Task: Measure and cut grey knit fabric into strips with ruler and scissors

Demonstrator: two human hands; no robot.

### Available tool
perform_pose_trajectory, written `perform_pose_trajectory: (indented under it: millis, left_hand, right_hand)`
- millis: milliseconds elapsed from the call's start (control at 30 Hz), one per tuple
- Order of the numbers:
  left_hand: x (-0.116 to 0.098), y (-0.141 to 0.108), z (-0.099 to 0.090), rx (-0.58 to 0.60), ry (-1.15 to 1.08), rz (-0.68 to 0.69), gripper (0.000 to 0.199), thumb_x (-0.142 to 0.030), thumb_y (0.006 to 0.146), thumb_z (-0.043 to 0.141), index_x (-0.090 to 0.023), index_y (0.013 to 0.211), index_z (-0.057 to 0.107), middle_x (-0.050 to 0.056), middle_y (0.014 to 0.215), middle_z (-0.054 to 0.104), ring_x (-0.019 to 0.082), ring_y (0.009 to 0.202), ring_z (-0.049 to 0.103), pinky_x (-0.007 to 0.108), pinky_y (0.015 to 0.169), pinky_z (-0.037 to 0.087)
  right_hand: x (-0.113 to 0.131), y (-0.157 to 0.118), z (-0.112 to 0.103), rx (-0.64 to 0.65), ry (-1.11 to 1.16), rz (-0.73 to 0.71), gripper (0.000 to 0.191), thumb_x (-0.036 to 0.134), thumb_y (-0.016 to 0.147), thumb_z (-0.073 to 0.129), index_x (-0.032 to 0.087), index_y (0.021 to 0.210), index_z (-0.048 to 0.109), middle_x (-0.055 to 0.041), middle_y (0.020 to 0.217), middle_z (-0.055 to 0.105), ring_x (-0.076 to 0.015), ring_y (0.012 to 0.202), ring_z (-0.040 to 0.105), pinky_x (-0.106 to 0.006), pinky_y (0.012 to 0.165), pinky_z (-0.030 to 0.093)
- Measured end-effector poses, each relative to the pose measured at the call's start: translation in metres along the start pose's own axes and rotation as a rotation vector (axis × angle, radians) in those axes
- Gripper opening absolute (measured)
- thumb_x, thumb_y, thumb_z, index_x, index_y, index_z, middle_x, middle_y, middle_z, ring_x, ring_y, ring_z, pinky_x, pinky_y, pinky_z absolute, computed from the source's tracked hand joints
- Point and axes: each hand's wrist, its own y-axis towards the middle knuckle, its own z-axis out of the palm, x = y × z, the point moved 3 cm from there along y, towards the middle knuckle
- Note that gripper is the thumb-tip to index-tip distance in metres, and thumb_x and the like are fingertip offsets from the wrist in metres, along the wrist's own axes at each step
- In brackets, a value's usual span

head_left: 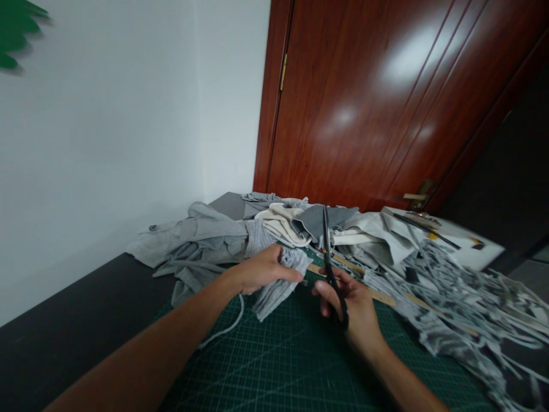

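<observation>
My left hand (266,269) is closed on a piece of grey ribbed fabric (274,294), pinching it between thumb and fingers above the green cutting mat (266,360). To the right, my right hand (349,300) holds black scissors (329,263), whose blades point up and away and look closed. The blades are apart from the fabric. A thin pale cord (227,329) curves over the mat beneath my left wrist.
Grey garments (206,234) and cream cloth (278,223) lie along the back. Many cut strips (463,297) heap at the right, beside a white box (467,240). Wooden rulers (381,297) lie partly covered. A wall and a red-brown door (343,114) stand behind.
</observation>
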Motion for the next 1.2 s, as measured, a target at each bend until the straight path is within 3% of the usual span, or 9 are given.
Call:
perform_pose_trajectory:
  millis: [200, 467, 733, 867, 967, 1033, 1067, 1100, 1200]
  left_hand:
    - [0.004, -0.005, 0.02, 0.433, 0.067, -0.088, 0.036, -0.016, 0.067, 0.087, -0.02, 0.1, 0.075, -0.002, 0.093, 0.072, 0.018, 0.089, 0.063, 0.028, 0.083, 0.046]
    - [0.005, -0.005, -0.007, 0.38, 0.019, -0.164, 0.035, -0.032, 0.061, 0.093, -0.017, 0.085, 0.071, 0.0, 0.085, 0.07, 0.019, 0.084, 0.065, 0.032, 0.083, 0.05]
    - [0.008, 0.015, -0.045, -0.075, 0.072, 0.055, 0.023, -0.034, 0.073, 0.084, -0.019, 0.081, 0.068, 0.0, 0.075, 0.069, 0.018, 0.072, 0.064, 0.031, 0.073, 0.05]
    - [-0.004, 0.015, -0.038, -0.191, 0.136, 0.122, 0.022, -0.022, 0.064, 0.086, -0.022, 0.074, 0.066, -0.004, 0.065, 0.065, 0.015, 0.063, 0.061, 0.026, 0.063, 0.048]
    - [-0.013, 0.001, -0.002, 0.139, 0.179, -0.009, 0.012, -0.029, 0.072, 0.083, -0.021, 0.072, 0.074, 0.004, 0.07, 0.074, 0.022, 0.064, 0.069, 0.032, 0.06, 0.052]
    - [0.001, -0.019, 0.04, 0.773, 0.127, -0.332, 0.012, -0.03, 0.084, 0.071, -0.022, 0.092, 0.077, 0.005, 0.081, 0.076, 0.023, 0.076, 0.074, 0.037, 0.071, 0.057]
    - [0.012, -0.026, 0.056, 0.947, 0.105, -0.453, 0.014, -0.026, 0.084, 0.069, -0.022, 0.097, 0.074, 0.003, 0.08, 0.074, 0.022, 0.073, 0.073, 0.037, 0.072, 0.058]
    - [0.024, -0.029, 0.069, 0.989, 0.124, -0.52, 0.015, -0.024, 0.082, 0.071, -0.023, 0.097, 0.071, 0.0, 0.074, 0.071, 0.019, 0.063, 0.07, 0.035, 0.067, 0.057]
    - [0.058, -0.017, 0.09, 0.68, 0.306, -0.367, 0.035, -0.019, 0.08, 0.069, -0.023, 0.114, 0.062, -0.006, 0.068, 0.064, 0.015, 0.047, 0.059, 0.028, 0.05, 0.048]
  right_hand:
    - [0.006, 0.004, -0.006, -0.008, 0.061, 0.031, 0.06, 0.046, 0.06, 0.101, 0.018, 0.102, 0.069, 0.0033, 0.058, 0.07, -0.0126, 0.043, 0.058, -0.019, 0.04, 0.042]
    - [0.002, 0.001, 0.001, -0.027, 0.186, 0.086, 0.062, 0.035, 0.052, 0.105, 0.017, 0.101, 0.071, 0.0059, 0.067, 0.069, -0.0082, 0.041, 0.058, -0.017, 0.039, 0.046]
    - [-0.002, 0.005, -0.004, -0.067, 0.262, 0.117, 0.057, 0.037, 0.056, 0.104, 0.015, 0.1, 0.073, 0.0076, 0.057, 0.064, -0.0073, 0.041, 0.055, -0.015, 0.038, 0.042]
    - [-0.004, 0.005, -0.004, -0.082, 0.294, 0.138, 0.055, 0.033, 0.057, 0.104, 0.014, 0.1, 0.074, 0.0073, 0.056, 0.063, -0.0072, 0.042, 0.054, -0.015, 0.039, 0.042]
    - [-0.003, 0.007, -0.006, -0.115, 0.322, 0.15, 0.055, 0.029, 0.056, 0.103, 0.014, 0.1, 0.073, 0.0075, 0.056, 0.062, -0.0068, 0.042, 0.053, -0.014, 0.039, 0.041]
    - [-0.001, 0.009, -0.009, -0.139, 0.345, 0.142, 0.053, 0.028, 0.056, 0.103, 0.014, 0.097, 0.073, 0.0078, 0.055, 0.061, -0.0061, 0.042, 0.051, -0.013, 0.04, 0.04]
    - [0.001, 0.01, -0.01, -0.149, 0.356, 0.134, 0.051, 0.028, 0.057, 0.103, 0.015, 0.096, 0.072, 0.008, 0.054, 0.06, -0.0058, 0.042, 0.05, -0.013, 0.04, 0.039]
    - [0.004, 0.011, -0.012, -0.158, 0.367, 0.125, 0.05, 0.028, 0.057, 0.102, 0.015, 0.094, 0.072, 0.0081, 0.053, 0.059, -0.0055, 0.042, 0.049, -0.013, 0.04, 0.038]
    - [0.012, 0.012, -0.016, -0.174, 0.4, 0.102, 0.045, 0.029, 0.06, 0.101, 0.015, 0.09, 0.071, 0.0078, 0.051, 0.058, -0.0056, 0.043, 0.046, -0.013, 0.041, 0.037]
